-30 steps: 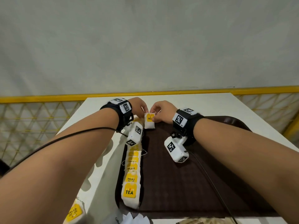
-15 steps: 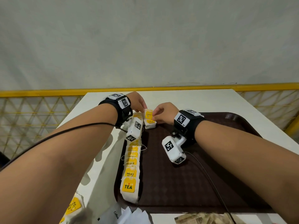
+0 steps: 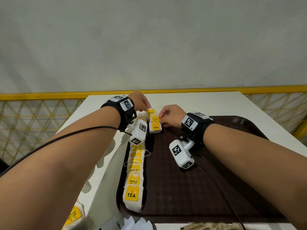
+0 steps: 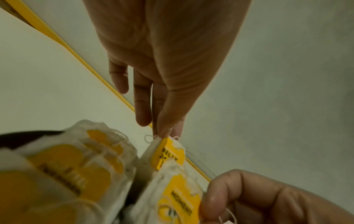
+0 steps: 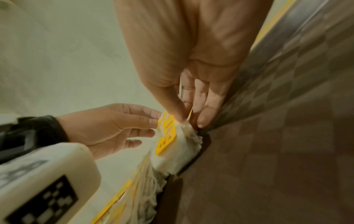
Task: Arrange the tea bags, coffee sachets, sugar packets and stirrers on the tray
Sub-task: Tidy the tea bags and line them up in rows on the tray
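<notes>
Tea bags (image 3: 133,176) line your tray (image 3: 216,188) along its left rim; left hand (image 3: 140,102) and right hand (image 3: 171,113) each pinch a bag's top at the far-left corner; brown floor spreads bare rightward.

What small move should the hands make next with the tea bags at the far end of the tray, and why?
Probably lower both bags flat and let go. The left hand pinches the RELAX tea bag at its top, and the right hand pinches the next tea bag. Both overlap behind the TEA tea bag, starting a second column beside the long row on the brown tray.
</notes>
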The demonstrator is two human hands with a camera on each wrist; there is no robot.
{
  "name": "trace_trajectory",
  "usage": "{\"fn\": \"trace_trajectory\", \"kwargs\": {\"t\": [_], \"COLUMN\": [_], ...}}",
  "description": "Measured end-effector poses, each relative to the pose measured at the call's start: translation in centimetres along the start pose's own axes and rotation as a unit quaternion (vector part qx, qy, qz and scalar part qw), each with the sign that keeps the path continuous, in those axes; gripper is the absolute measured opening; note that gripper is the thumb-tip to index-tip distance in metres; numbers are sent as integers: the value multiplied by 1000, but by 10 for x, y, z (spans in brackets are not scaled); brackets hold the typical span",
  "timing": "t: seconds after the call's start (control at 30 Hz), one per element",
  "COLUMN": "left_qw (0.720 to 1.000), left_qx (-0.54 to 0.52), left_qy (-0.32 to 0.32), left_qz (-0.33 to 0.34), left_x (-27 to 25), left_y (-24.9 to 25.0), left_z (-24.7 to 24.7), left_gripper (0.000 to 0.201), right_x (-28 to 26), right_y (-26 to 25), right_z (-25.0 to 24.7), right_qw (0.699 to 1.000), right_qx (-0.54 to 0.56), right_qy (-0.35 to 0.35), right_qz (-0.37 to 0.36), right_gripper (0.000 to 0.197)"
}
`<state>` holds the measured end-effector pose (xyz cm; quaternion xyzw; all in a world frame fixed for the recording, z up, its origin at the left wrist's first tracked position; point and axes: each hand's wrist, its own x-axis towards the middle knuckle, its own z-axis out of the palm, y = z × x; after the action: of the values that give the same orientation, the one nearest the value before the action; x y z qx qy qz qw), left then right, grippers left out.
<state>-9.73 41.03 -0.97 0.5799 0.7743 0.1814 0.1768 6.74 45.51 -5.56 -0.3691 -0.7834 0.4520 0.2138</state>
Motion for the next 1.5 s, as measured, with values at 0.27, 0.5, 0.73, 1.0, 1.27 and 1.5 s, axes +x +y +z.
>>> {"fn": "trace_trajectory", "kwargs": {"t": [0.27,0.5,0.73,1.0,1.27,1.5], "left_qw": [995,993,993,996,993,991], "left_qx": [66,93,119,79,108,122], "left_qy": [-70,-77,-20,-45,-53,-52], "left_qz": [-4,2,9,-23,-15,-19], "left_x": [0,-2,0,-11,-11,-11], "left_y": [0,4,4,2,6,7], "left_z": [4,1,11,-3,7,12], "left_gripper": [27,24,22,21,22,26], "right_x": [-4,-8,-10,-9,-9,-8], "right_y": [2,2,-1,-6,-6,-3], "right_z": [-5,-7,-2,11,18,17], "right_qw": [999,999,999,1000,1000,1000], "right_qx": [15,11,10,17,18,-10], "right_qy": [-26,-38,-37,-10,15,21], "right_qz": [26,28,14,6,12,17], "right_gripper": [22,20,24,25,24,24]}}
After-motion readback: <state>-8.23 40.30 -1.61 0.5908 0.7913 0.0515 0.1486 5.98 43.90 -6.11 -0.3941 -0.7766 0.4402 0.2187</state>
